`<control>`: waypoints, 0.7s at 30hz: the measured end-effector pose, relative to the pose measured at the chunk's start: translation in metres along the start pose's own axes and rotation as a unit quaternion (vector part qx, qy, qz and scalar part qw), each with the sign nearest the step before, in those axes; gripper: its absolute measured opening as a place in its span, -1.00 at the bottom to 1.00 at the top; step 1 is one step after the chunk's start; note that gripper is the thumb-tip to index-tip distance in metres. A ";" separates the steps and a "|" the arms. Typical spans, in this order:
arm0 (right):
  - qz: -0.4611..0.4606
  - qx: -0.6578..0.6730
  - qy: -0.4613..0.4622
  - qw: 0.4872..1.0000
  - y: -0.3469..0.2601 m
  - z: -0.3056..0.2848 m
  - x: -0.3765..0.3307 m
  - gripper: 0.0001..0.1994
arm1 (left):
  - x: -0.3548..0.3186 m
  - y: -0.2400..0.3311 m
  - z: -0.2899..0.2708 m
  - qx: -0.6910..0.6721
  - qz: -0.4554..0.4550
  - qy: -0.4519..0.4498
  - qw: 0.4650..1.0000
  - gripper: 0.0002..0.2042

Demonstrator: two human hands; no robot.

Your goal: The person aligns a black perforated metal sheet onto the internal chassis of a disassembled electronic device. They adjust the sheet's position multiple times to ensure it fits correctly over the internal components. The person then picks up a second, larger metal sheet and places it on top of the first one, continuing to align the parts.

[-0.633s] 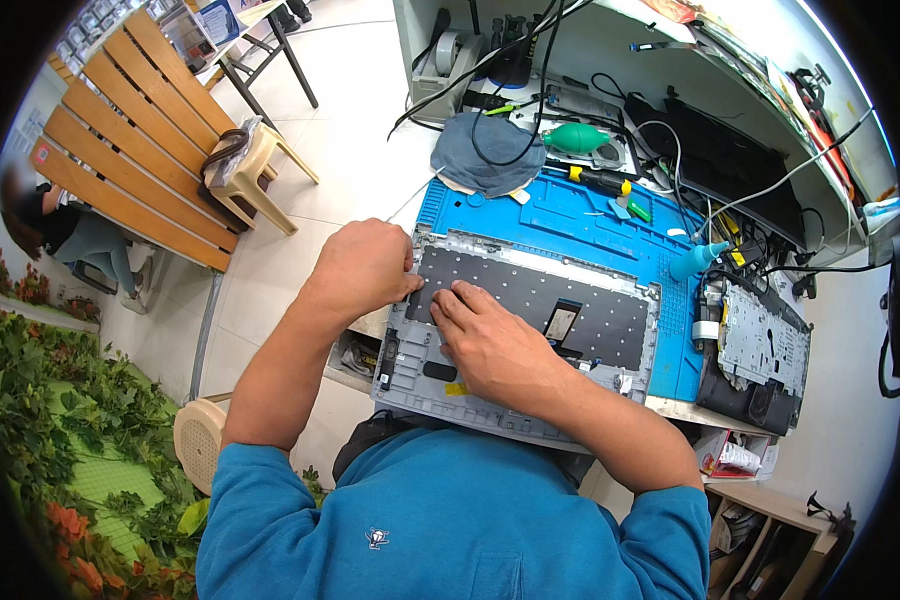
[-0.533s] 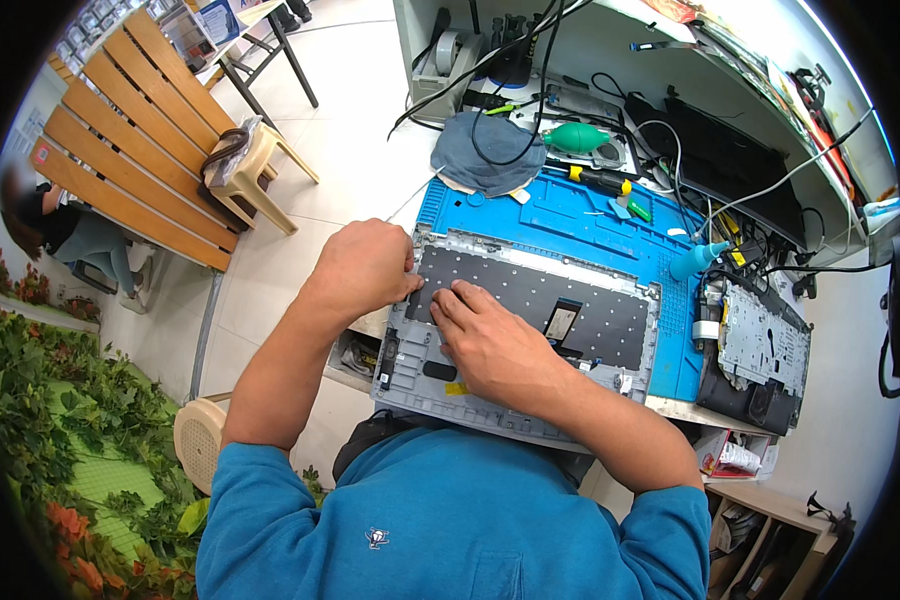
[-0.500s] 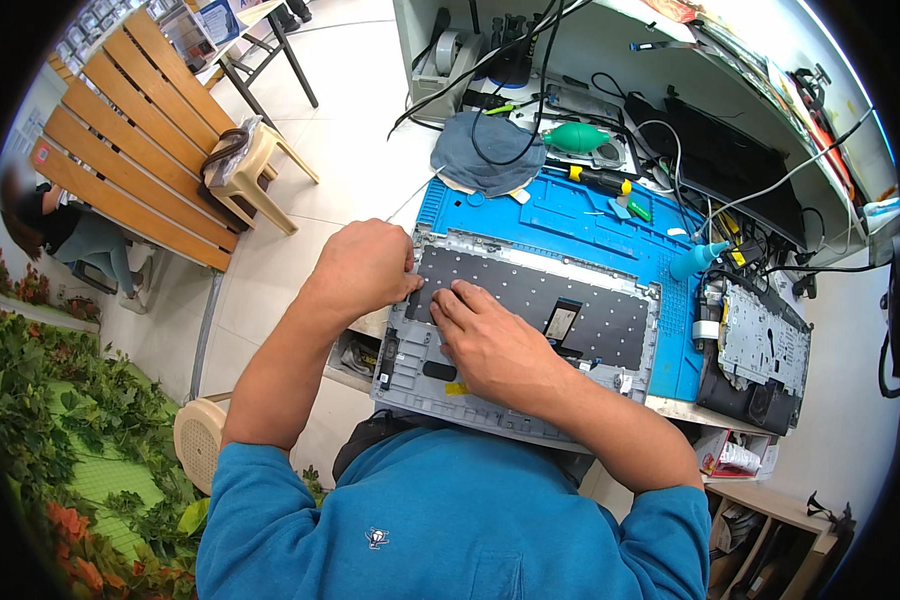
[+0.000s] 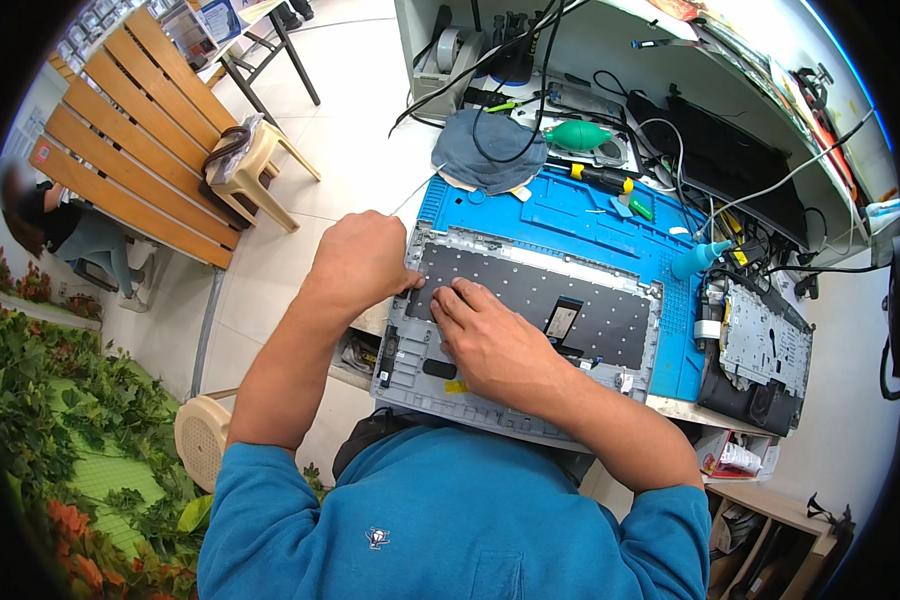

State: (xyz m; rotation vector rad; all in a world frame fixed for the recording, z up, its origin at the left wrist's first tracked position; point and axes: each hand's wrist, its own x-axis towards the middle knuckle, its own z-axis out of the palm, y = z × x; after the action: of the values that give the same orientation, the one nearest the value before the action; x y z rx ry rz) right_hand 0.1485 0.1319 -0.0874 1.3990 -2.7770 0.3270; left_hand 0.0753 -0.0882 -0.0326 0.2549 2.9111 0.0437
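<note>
A grey laptop top case (image 4: 500, 405) lies with its inner side up, close to my body. Set into it is a black keyboard backing plate (image 4: 610, 325) dotted with small pale points. My left hand (image 4: 362, 262) is closed in a fist, its thumb and finger low at the plate's left end; whatever they pinch is hidden. A thin pale rod or wire (image 4: 416, 192) shows just beyond that fist, and I cannot tell whether it is held. My right hand (image 4: 500, 345) rests on the plate with fingers laid out, close beside my left.
A blue repair mat (image 4: 590, 228) lies under the case. Behind are a grey cloth (image 4: 490, 150), a green blower bulb (image 4: 577, 136) and a yellow-black screwdriver (image 4: 602, 179). On the right stand a blue bottle (image 4: 700, 260) and another opened laptop part (image 4: 765, 335). Cables hang from the shelf.
My left fist has shifted slightly up and left, its thumb still at the plate's end. The right hand and the case look almost unmoved.
</note>
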 end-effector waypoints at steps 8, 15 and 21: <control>0.000 0.007 0.010 1.000 0.000 0.002 -0.001 -0.43 | -0.009 -0.016 0.008 -0.105 0.133 0.117 0.979 -0.81; 0.000 0.003 0.010 1.000 0.000 0.001 -0.001 -0.44 | -0.023 -0.022 0.025 -0.099 0.167 0.105 0.975 -0.82; 0.000 0.009 0.011 1.000 0.000 0.001 0.000 -0.45 | -0.026 -0.016 0.035 -0.068 0.183 0.131 0.972 -0.82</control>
State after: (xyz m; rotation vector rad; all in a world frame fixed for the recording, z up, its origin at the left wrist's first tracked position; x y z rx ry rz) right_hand 0.1485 0.1316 -0.0881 1.3904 -2.7637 0.3663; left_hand 0.1057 -0.1086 -0.0619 0.8146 3.0560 0.3591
